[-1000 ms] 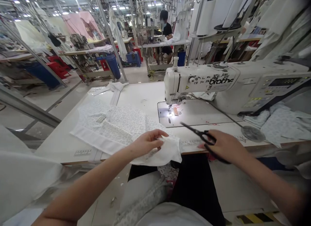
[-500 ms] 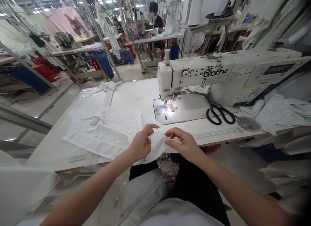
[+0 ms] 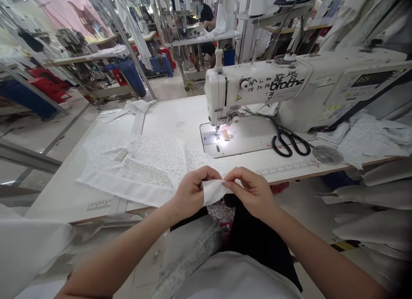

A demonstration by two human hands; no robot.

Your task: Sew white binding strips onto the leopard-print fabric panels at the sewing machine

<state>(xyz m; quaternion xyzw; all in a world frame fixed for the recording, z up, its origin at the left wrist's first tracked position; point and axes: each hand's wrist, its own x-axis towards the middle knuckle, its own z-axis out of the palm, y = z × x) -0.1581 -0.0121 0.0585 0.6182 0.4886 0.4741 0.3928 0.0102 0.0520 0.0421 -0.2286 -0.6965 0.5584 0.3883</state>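
Cloth (image 3: 213, 192) pinched by left hand (image 3: 192, 191) and right hand (image 3: 252, 189), grip hiding its edge.

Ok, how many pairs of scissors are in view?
1. A black-handled pair of scissors lies on the white sewing table, in front of the sewing machine. Neither the left hand nor the right hand holds it; both pinch white fabric. More could be hidden under fabric.

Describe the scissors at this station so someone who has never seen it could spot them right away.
Find the white Brother sewing machine, then its brightly lit needle area. To the right of that light, under the machine's arm, lie the black-handled scissors, blades pointing back toward the machine. They are the only black-looped tool there, just left of a round grey disc.
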